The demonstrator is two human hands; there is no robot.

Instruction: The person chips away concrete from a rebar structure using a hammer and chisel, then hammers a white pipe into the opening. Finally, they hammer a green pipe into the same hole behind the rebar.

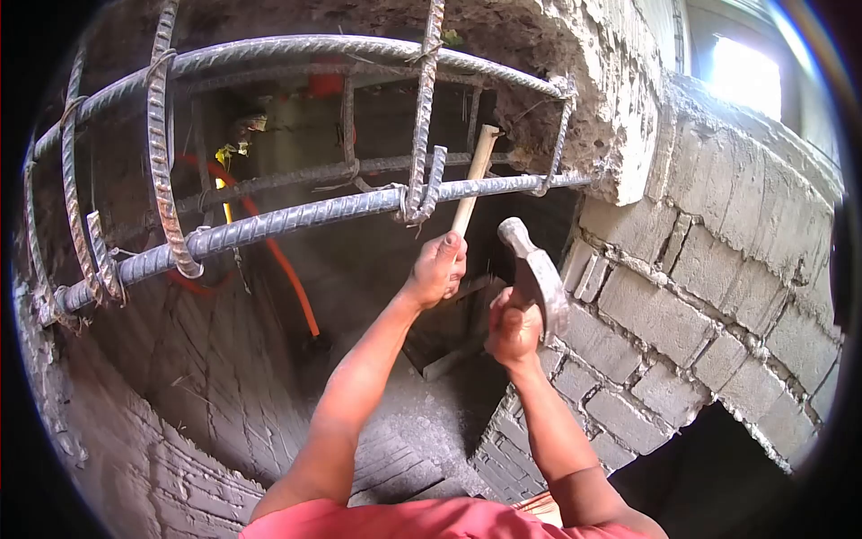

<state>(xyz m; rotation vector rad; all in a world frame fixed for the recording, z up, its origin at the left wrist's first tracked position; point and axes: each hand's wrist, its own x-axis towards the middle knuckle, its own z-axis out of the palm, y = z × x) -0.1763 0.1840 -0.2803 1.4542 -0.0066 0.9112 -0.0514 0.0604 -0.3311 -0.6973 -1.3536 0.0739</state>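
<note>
My left hand (438, 268) is closed around a pale wooden stick (477, 171). The stick slants up past the lower horizontal rebar, and a small dark bit shows at its top end. To the right, my right hand (514, 331) grips a hammer (539, 277) close under its worn metal head. The hammer's handle is mostly hidden by the fingers. The hammer head is apart from both the stick and the bars. Just above my hands runs the lower rebar (310, 214), with upright stirrups (422, 117) tied to it by wire.
An upper rebar (350, 43) arches across the top into broken concrete (620, 108). A rough block wall (664, 305) stands at right, with a dark opening (709, 458) below. An orange hose (292, 283) hangs behind the bars. Dusty rubble (422, 431) lies below.
</note>
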